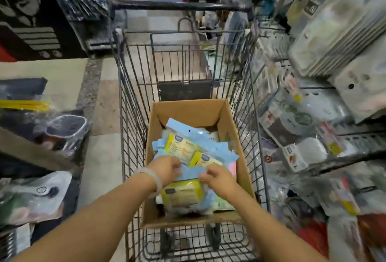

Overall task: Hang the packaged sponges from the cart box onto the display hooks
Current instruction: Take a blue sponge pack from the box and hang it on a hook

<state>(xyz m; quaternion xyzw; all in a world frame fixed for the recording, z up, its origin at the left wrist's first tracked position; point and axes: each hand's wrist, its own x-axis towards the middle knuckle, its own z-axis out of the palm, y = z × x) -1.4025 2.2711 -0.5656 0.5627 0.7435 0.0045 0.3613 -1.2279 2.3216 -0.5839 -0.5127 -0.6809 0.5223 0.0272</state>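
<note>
Left hand [167, 167], pale band at the wrist, reaches into the cardboard box [240, 170]; fingers curled onto the blue header edge of a sponge pack [183, 194]. Right hand [219, 178] just beside it, fingers bent over the same blue strip from the other side. Both appear to be pinching that pack, though motion blur hides the exact fingertip contact.

Under and below the hands: the gripped pack, yellow sponge showing through clear wrap, dark label patch on it. Beyond the fingertips, more packaged sponges [188, 147] lie loosely overlapped, blue headers, yellow and cream bodies, one pink edge to the right of the right hand. Box looks partly full.

Box sits in the near end of a wire shopping cart [133, 115]. To the right of the hands, well apart, the display rack [313, 136] crowded with bagged goods; individual hooks cannot be made out in the blur. To the left, shelves with other wrapped wares.

Step in hand, as I judge it: picking a pack out of the box, hanging not yet begun. Next move calls for lifting the pack free of its neighbours, finding the header's hang hole, and carrying it right to a free hook.

Writing: small dark-blue badge on each label, text unreadable. No brand legible.
</note>
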